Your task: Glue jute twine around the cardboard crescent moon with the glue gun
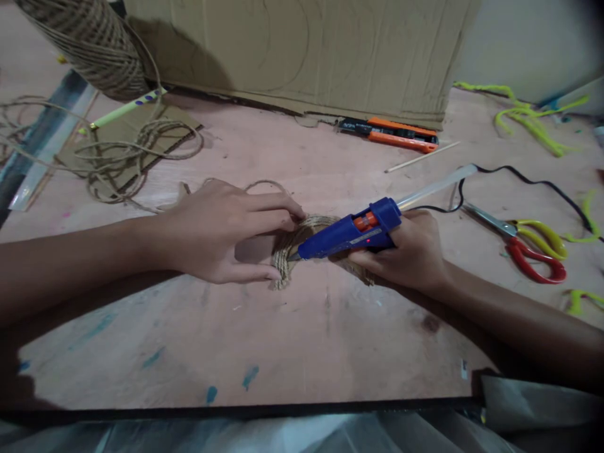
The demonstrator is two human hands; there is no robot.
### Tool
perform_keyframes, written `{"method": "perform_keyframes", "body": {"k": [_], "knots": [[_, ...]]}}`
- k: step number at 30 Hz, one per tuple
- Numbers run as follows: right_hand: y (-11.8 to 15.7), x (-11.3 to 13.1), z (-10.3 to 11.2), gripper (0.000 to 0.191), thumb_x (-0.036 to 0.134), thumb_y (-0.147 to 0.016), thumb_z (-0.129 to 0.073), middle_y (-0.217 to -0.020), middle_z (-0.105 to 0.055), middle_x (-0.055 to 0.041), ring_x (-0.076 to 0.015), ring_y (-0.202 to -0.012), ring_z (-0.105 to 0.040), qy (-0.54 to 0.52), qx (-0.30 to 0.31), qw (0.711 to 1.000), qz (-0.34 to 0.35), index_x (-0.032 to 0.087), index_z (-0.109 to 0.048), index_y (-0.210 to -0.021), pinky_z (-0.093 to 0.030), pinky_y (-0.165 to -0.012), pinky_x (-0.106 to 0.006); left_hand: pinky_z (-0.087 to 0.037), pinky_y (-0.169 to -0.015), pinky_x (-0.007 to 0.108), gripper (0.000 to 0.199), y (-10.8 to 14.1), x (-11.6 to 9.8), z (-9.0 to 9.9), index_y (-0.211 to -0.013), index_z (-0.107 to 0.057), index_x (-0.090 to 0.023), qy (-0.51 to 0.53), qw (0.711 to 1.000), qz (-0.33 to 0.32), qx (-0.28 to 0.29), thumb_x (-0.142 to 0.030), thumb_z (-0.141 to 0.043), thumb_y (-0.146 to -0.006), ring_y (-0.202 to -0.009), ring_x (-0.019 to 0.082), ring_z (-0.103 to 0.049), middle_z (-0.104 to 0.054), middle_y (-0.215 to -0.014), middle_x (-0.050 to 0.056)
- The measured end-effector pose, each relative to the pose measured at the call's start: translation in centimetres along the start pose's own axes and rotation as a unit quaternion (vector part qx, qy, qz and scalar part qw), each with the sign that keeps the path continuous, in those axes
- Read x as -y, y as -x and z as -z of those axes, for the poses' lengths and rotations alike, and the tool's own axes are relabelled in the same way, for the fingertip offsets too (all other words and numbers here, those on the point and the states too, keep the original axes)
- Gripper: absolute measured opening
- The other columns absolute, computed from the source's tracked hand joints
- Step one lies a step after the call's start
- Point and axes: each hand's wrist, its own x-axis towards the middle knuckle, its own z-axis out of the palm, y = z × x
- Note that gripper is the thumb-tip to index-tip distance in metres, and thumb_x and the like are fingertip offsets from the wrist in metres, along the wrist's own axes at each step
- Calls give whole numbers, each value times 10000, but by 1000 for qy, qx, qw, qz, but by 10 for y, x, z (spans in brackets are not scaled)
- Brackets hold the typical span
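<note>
My right hand is wrapped around the handle of a blue hot glue gun with an orange part and a clear glue stick in its back end. The gun's nozzle touches, or nearly touches, the left end of a curved cardboard piece covered in rows of jute twine. My left hand steadies that arch, thumb at its lower left end and fingertips on its upper edge. The gun and my right hand hide part of the arch. A strand of twine loops behind my left fingers.
Beyond the hands are a large cardboard sheet, orange cutter knives and a thin stick. Scissors and yellow yarn lie right. At left stand a twine spool, loose twine, a pen and a ruler.
</note>
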Motion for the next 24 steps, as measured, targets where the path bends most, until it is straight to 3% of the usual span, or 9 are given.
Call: {"method": "perform_keyframes", "body": {"k": [6,11,17,24], "knots": [[-1,1,1,182,324,-923,-970,-687,-725,45,-171,-522,-577,-14,-12,1000,12,281,-828,-1028,-442,-570,-344,-530,-756,417,577,0,0,3,-1545,-751,-306,12,1000,3,10,-804,-628,-1282,-1353,319,-947,-879,-1701,125],[-1,0,0,150,311,-968,-938,-698,-733,49,-171,-509,-573,-15,-24,999,29,286,-842,-1081,-442,-558,-348,-531,-758,421,585,0,-1,3,-1556,-739,-301,3,1000,-5,5,-805,-584,-1303,-1344,311,-949,-884,-1687,126],[-1,-1,-1,180,387,-948,-963,-655,-700,42,-198,-507,-597,6,-18,1000,8,297,-822,-1014,-474,-553,-362,-513,-747,416,573,0,-1,3,-1559,-756,-326,12,1000,2,6,-808,-644,-1271,-1333,327,-946,-883,-1697,117],[-4,0,0,118,353,-982,-900,-674,-739,12,-211,-529,-638,5,-13,1000,3,293,-803,-951,-508,-564,-360,-544,-752,454,566,1,-1,3,-1553,-758,-338,13,1000,9,8,-809,-658,-1254,-1304,327,-951,-889,-1682,115]]}}
